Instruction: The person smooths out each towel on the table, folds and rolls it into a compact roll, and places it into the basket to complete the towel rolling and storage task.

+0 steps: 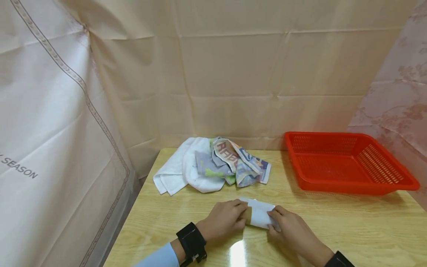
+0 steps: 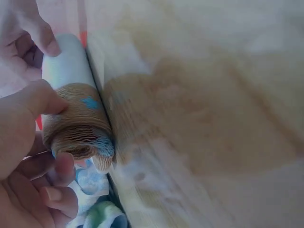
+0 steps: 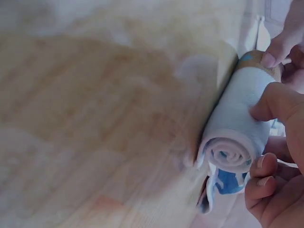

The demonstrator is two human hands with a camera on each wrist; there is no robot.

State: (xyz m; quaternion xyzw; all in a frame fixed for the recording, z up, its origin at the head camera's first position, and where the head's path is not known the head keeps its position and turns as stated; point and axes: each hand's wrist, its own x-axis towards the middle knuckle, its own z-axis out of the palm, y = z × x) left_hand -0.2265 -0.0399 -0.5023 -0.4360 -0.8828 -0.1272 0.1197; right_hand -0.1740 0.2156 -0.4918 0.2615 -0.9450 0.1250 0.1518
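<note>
A small cloth rolled into a cylinder (image 1: 261, 213) lies on the wooden table, near its front. Most of its outside is white, and a brown ribbed band (image 2: 78, 107) with a blue mark wraps one end. My left hand (image 1: 225, 217) grips the brown end, thumb on top and fingers curled beneath. At the white end my right hand (image 1: 293, 229) holds the roll between thumb and curled fingers. The right wrist view shows the spiral of layers (image 3: 228, 154) in that end, with a blue-and-white flap (image 3: 223, 183) below it.
Behind my hands lies a white towel (image 1: 171, 174), with crumpled printed cloths (image 1: 220, 163) on top. A red plastic basket (image 1: 333, 187) with slotted walls stands at the back right. Beige fabric (image 1: 233, 74) hangs along the table's back edge, and pale fabric hangs at the left.
</note>
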